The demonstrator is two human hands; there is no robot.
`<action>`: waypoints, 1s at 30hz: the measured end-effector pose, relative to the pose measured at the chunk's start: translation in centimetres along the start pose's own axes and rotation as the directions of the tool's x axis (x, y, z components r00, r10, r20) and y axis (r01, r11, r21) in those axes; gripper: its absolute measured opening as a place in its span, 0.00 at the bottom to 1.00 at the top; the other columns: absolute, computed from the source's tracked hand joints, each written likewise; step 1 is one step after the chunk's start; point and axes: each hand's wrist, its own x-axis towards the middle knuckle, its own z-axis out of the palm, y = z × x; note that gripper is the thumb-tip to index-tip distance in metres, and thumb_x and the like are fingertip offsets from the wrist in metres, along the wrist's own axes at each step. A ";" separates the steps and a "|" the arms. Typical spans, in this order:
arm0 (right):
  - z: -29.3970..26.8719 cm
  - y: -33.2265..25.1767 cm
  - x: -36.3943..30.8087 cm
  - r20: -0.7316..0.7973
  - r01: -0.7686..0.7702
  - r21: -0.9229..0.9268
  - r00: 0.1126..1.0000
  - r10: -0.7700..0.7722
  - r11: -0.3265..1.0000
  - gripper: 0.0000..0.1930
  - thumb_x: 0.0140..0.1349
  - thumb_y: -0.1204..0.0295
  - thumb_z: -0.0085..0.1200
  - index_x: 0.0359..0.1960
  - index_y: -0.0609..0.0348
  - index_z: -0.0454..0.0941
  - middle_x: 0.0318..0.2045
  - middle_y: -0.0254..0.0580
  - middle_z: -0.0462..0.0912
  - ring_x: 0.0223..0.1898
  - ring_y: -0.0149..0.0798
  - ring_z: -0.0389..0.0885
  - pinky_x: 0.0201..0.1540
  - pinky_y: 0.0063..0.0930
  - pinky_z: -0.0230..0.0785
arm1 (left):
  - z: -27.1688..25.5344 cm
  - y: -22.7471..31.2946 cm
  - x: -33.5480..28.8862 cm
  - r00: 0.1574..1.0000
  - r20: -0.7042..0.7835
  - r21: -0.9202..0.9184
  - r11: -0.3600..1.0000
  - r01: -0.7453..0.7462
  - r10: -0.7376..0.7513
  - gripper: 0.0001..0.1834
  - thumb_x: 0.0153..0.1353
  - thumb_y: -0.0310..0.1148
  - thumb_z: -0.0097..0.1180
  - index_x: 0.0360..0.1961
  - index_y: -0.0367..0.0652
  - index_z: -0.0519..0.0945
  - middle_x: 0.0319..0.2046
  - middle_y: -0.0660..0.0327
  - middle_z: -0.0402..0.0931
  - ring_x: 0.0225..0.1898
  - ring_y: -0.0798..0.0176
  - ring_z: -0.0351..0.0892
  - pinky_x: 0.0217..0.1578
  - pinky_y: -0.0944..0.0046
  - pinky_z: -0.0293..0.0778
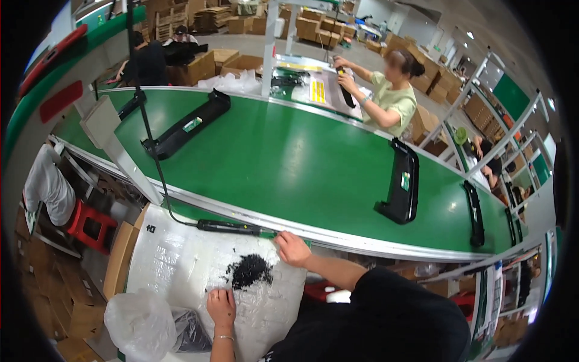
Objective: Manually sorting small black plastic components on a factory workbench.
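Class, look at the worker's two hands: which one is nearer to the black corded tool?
Right. The right hand is by the tip end of the black corded tool; the left hand is farther off, beside the small black pieces.

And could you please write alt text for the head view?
A bare right hand is at the tip of a black corded tool, the left hand beside a heap of small black pieces on a white worktop; beyond, long black parts lie on a green conveyor.

Red stool (96,217) at left; cardboard boxes (309,29) in background; co-worker (393,99) in pale shirt across green belt (265,157).
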 end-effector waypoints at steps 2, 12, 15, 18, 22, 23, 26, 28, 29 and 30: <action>-0.8 -0.2 1.1 -0.005 0.008 0.019 1.000 -0.007 1.000 0.16 0.49 0.73 0.50 0.42 0.60 0.68 0.39 0.48 0.68 0.42 0.50 0.71 0.45 0.40 0.67 | -0.3 -0.3 1.4 0.995 -0.068 0.045 0.996 -0.073 0.076 0.10 0.53 0.30 0.57 0.21 0.41 0.69 0.23 0.55 0.68 0.27 0.50 0.70 0.26 0.54 0.69; -0.4 0.6 1.6 0.006 -0.001 0.056 1.000 0.001 0.998 0.17 0.48 0.73 0.50 0.42 0.58 0.67 0.40 0.47 0.67 0.44 0.49 0.70 0.47 0.39 0.66 | 0.7 -1.6 3.5 0.993 -0.116 -0.041 0.999 0.004 -0.009 0.14 0.57 0.30 0.53 0.16 0.39 0.69 0.17 0.52 0.69 0.19 0.47 0.69 0.21 0.52 0.65; 0.0 0.4 1.6 0.003 -0.015 0.047 1.000 0.015 0.999 0.16 0.49 0.73 0.49 0.42 0.58 0.67 0.40 0.47 0.67 0.44 0.49 0.70 0.48 0.40 0.66 | 0.1 -2.4 3.5 0.887 -0.168 -0.269 0.886 0.378 -0.430 0.19 0.63 0.34 0.47 0.15 0.40 0.68 0.11 0.57 0.64 0.14 0.58 0.62 0.16 0.60 0.56; -0.2 0.6 1.5 -0.001 0.003 0.050 1.000 -0.003 0.999 0.16 0.50 0.73 0.49 0.42 0.59 0.67 0.40 0.47 0.67 0.44 0.48 0.69 0.48 0.39 0.66 | -1.0 -3.9 3.3 0.701 0.148 -0.761 0.372 0.531 -0.698 0.21 0.64 0.37 0.48 0.13 0.46 0.65 0.10 0.65 0.61 0.12 0.70 0.55 0.15 0.68 0.51; -0.7 0.7 1.2 0.007 -0.013 0.022 1.000 0.013 1.000 0.16 0.50 0.73 0.49 0.42 0.59 0.67 0.39 0.47 0.67 0.44 0.48 0.69 0.48 0.39 0.66 | -4.4 -2.0 4.7 0.452 0.546 -0.835 -0.412 0.366 -0.705 0.17 0.64 0.41 0.47 0.19 0.49 0.65 0.13 0.70 0.58 0.11 0.75 0.52 0.10 0.74 0.47; -0.9 0.7 1.2 0.003 -0.012 0.026 1.000 0.012 1.000 0.15 0.49 0.73 0.49 0.41 0.59 0.67 0.39 0.47 0.67 0.44 0.48 0.69 0.48 0.39 0.66 | -4.8 -2.6 4.4 0.471 0.649 -0.749 -0.609 0.261 -0.597 0.15 0.64 0.41 0.46 0.21 0.50 0.66 0.15 0.70 0.58 0.11 0.75 0.53 0.09 0.75 0.48; -0.5 0.7 1.2 -0.032 -0.002 0.024 0.999 0.003 1.000 0.16 0.49 0.73 0.50 0.41 0.59 0.67 0.39 0.47 0.67 0.44 0.48 0.69 0.48 0.39 0.66 | -5.6 -3.4 3.4 0.619 0.709 -0.512 -0.850 0.122 -0.338 0.15 0.65 0.41 0.45 0.21 0.50 0.66 0.15 0.70 0.59 0.12 0.75 0.53 0.09 0.75 0.48; -0.1 0.1 1.2 -0.024 -0.007 0.067 1.000 0.008 0.998 0.15 0.48 0.74 0.49 0.40 0.58 0.68 0.38 0.47 0.68 0.44 0.49 0.69 0.48 0.39 0.65 | -7.3 -2.7 2.6 0.609 0.723 -0.463 -0.883 0.076 -0.326 0.15 0.65 0.41 0.45 0.21 0.50 0.66 0.14 0.71 0.58 0.12 0.75 0.53 0.09 0.75 0.48; 0.5 -0.3 1.4 -0.035 -0.096 0.154 0.994 0.102 0.983 0.14 0.48 0.75 0.49 0.40 0.58 0.68 0.38 0.47 0.68 0.44 0.50 0.69 0.48 0.40 0.65 | -8.3 -1.8 2.4 0.603 0.735 -0.405 -0.914 0.025 -0.309 0.15 0.65 0.40 0.44 0.21 0.50 0.66 0.14 0.71 0.57 0.12 0.75 0.52 0.09 0.75 0.47; 1.2 -0.8 1.7 -0.028 -0.179 0.243 0.981 0.191 0.953 0.14 0.48 0.76 0.48 0.40 0.57 0.69 0.37 0.47 0.69 0.44 0.51 0.69 0.48 0.40 0.64 | -9.3 -0.7 2.2 0.602 0.723 -0.421 -0.907 -0.004 -0.338 0.15 0.65 0.40 0.44 0.21 0.50 0.66 0.14 0.71 0.57 0.12 0.75 0.52 0.09 0.75 0.47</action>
